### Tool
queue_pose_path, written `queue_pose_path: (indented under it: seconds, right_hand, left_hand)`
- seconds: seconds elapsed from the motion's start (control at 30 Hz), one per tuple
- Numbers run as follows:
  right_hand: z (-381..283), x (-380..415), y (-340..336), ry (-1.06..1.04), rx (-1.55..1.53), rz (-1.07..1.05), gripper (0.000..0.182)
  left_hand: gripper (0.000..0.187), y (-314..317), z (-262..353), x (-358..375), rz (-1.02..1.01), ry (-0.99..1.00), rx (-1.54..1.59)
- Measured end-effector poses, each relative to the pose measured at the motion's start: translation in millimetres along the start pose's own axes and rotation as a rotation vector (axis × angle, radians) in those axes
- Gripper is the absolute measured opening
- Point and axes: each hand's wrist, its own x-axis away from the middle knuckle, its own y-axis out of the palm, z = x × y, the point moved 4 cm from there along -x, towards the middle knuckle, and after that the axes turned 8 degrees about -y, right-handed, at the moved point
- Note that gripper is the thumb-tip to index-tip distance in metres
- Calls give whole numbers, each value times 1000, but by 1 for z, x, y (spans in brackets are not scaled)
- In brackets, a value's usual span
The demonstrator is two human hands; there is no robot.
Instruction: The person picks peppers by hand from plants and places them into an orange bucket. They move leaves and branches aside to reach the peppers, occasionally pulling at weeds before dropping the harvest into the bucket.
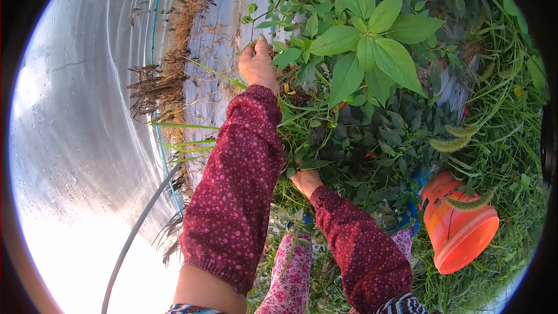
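My left hand [257, 68] reaches forward at the left edge of the low leafy plants [372, 134]. Two of its fingers stretch out, a little apart, with nothing visible between them; leaves lie close by on its right. Nearer to me, my right hand [307, 181] is pushed into the foliage and grass, and its fingertips are hidden, so what it touches cannot be made out. A taller plant with broad bright-green leaves [366, 46] rises to the right of my left hand. Small red spots, perhaps fruits [370, 154], show among the dark leaves.
An orange plastic bucket [459, 221] lies tipped at the right among grass and seed heads [454, 142]. Whitish ground sheeting [209, 52] runs along the left, beside dry roots [177, 64], a blue cord [158, 134] and a clear plastic wall [75, 99] with curved pipes [139, 221].
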Motion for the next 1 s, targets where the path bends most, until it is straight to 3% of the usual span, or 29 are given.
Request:
queue_pose_path:
  seconds: [0.1, 0.27, 0.3, 0.33, 0.37, 0.47, 0.57, 0.63, 0.73, 0.77, 0.83, 0.9, 0.97, 1.0]
  right_hand:
    - [7, 1, 2, 74, 38, -85, 19]
    - [22, 0, 8, 68, 54, 37, 15]
    - [19, -1, 6, 67, 53, 38, 15]
    - [16, -1, 4, 51, 35, -15, 29]
    - [12, -1, 3, 36, 16, -68, 44]
    - [5, -4, 3, -40, 59, -81, 43]
    - [8, -1, 3, -145, 27, 19, 40]
    - [10, -1, 3, -95, 68, -26, 41]
    - [1, -2, -1, 0, 81, -109, 41]
    - [0, -2, 0, 46, 58, -147, 42]
    - [4, -2, 5, 40, 14, -90, 41]
    - [2, -1, 6, 41, -23, -33, 40]
    - [-2, 1, 2, 53, -47, 65, 12]
    - [-5, 2, 0, 57, -45, 66, 12]
  left_hand:
    - [33, 3, 4, 8, -56, 30, -120]
    - [24, -20, 27, 46, -191, -78, -378]
    - [22, -26, 31, 48, -326, -133, -393]
    - [21, -31, 32, 52, -462, -189, -406]
    - [21, -37, 36, 61, -462, -190, -406]
    - [20, -48, 40, 80, -487, -322, -518]
    - [14, -56, 60, 63, -455, -201, -100]
    - [9, -50, 94, 55, -359, 11, -50]
    - [18, -51, 106, 6, -215, 156, -262]
    - [18, -44, 105, -2, -216, 159, -264]
    - [22, -26, 99, -10, -176, 179, -568]
    - [24, -15, 90, -18, -251, 135, -456]
    - [28, -5, 81, -20, -400, 79, -353]
    - [28, -4, 78, -19, -401, 75, -352]
